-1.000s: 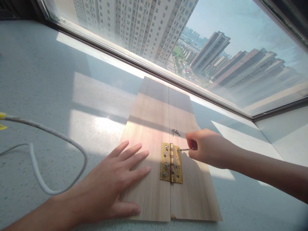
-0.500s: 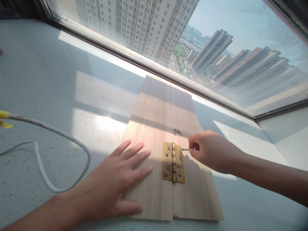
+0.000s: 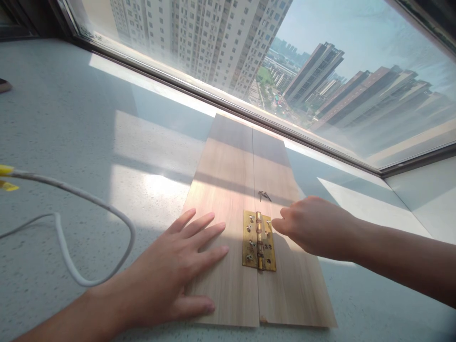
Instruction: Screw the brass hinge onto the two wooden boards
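Note:
My left hand (image 3: 188,266) lies flat with fingers spread on the left wooden board (image 3: 228,294). A brass butt hinge (image 3: 259,241) bridges the seam between this board and the right wooden board (image 3: 295,294). Several screws (image 3: 249,228) stand proud of its left leaf; at least one hole in the right leaf is bare. My right hand (image 3: 313,225) is closed beside the hinge's upper right corner. From its fingertips a thin metal rod (image 3: 269,221) reaches the upper right hole; the fingers hide the rest, so its kind is unclear. A few loose screws (image 3: 264,194) lie just beyond the hinge.
The boards rest on a pale speckled sill (image 3: 78,142), against a dark window frame (image 3: 228,105). A grey-white cable (image 3: 107,205) with a yellow tag loops at the left, close to my left wrist. A dark object (image 3: 4,86) shows at the left edge.
My right hand has moved left, nearer the hinge, and turned a little; less of the thin rod shows. My left hand keeps its place on the board. The view has shifted slightly.

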